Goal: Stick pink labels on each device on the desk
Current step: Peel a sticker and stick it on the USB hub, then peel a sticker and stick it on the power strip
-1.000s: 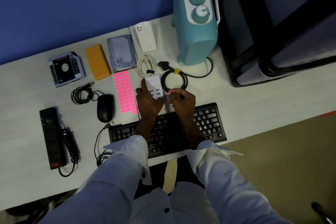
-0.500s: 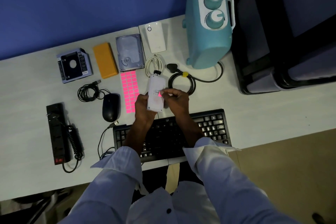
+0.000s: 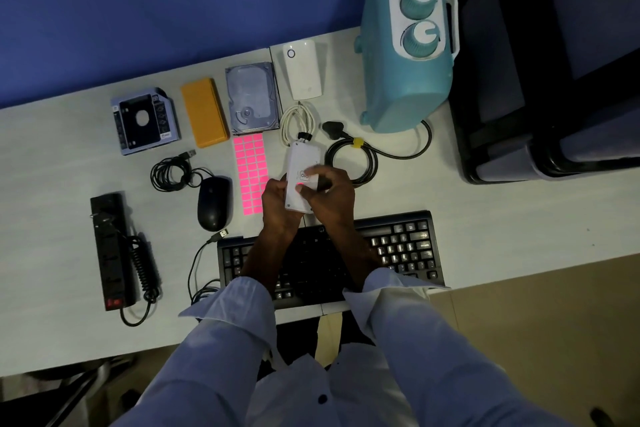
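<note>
Over desk's (image 3: pixel 485 218) front edge, left hand (image 3: pixel 277 206) grips white charger (image 3: pixel 298 163), right hand (image 3: pixel 332 196) pinches pink label (image 3: pixel 300 188) on; slipping could crease it.

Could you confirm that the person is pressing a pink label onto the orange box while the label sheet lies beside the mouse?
Not quite: in the head view the right hand presses the pink label onto the white charger gripped by the left hand, not the orange box. The label sheet does lie beside the mouse.
</note>
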Tool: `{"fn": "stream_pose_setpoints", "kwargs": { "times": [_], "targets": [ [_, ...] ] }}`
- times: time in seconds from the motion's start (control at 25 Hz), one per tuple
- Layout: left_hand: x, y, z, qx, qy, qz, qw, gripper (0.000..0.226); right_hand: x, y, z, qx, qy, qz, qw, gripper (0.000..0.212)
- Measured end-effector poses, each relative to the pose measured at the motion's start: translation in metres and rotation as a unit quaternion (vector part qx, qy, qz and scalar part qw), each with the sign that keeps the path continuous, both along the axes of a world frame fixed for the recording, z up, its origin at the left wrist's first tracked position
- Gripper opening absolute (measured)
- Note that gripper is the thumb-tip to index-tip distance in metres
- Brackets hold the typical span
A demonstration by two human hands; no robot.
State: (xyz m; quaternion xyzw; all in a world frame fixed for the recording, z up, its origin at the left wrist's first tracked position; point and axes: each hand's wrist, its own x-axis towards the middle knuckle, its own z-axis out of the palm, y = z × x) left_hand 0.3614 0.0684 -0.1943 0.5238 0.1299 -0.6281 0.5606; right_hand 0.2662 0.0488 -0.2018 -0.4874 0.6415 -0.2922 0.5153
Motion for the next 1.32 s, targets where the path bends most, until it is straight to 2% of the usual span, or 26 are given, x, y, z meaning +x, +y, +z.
{"fn": "stream_pose_setpoints", "kwargs": {
  "times": [0.12,0.24,0.36,0.4,0.48,0.56,0.64,0.72,0.84,1.0,1.12,1.2,1.32],
  "targets": [
    [0.0,0.0,-0.002,-0.015,-0.001,-0.007,1.0,0.041,0.001,-0.001,0.004,0.021,-0.005,-0.037,0.999,0.042],
    [0.0,0.003,-0.004,-0.031,-0.01,-0.014,0.999,0.05,0.0,0.0,0.004,0.041,-0.009,-0.005,0.999,0.045],
    [0.003,0.0,-0.008,-0.023,-0.113,-0.06,0.991,0.057,-0.005,0.004,0.007,0.058,-0.027,0.011,0.998,0.043],
    [0.001,-0.001,-0.009,-0.011,-0.172,-0.092,0.981,0.059,-0.006,0.005,0.01,0.056,-0.035,-0.003,0.998,0.038],
    [-0.007,-0.005,-0.007,0.004,-0.311,-0.163,0.936,0.057,-0.008,0.004,0.011,0.071,-0.056,-0.041,0.995,0.036],
    [-0.016,-0.003,-0.005,-0.005,-0.433,-0.224,0.873,0.063,-0.009,0.003,0.009,0.093,-0.06,-0.067,0.992,0.041],
    [-0.02,0.001,-0.01,-0.009,-0.545,-0.253,0.799,0.073,-0.01,0.003,0.006,0.089,-0.026,-0.085,0.992,0.041],
    [-0.02,0.007,-0.02,-0.017,-0.606,-0.274,0.746,0.075,-0.012,0.005,0.008,0.069,0.017,-0.083,0.994,0.032],
    [-0.027,0.009,-0.016,0.006,-0.621,-0.275,0.734,0.074,-0.014,0.008,0.013,0.041,0.063,-0.074,0.994,0.022],
    [-0.019,0.018,-0.01,-0.044,-0.612,-0.29,0.735,0.069,-0.007,0.018,0.021,-0.001,0.109,-0.055,0.993,0.026],
    [0.009,0.037,-0.01,-0.057,-0.661,-0.275,0.695,0.055,0.006,0.028,0.026,-0.061,0.119,-0.034,0.99,0.036],
    [0.032,0.057,-0.011,-0.041,-0.707,-0.259,0.657,0.046,0.017,0.035,0.028,-0.068,0.117,0.001,0.991,0.032],
    [0.056,0.084,-0.015,0.016,-0.715,-0.271,0.644,0.05,0.036,0.055,0.022,-0.05,0.118,0.075,0.989,0.03]
  ]
}}
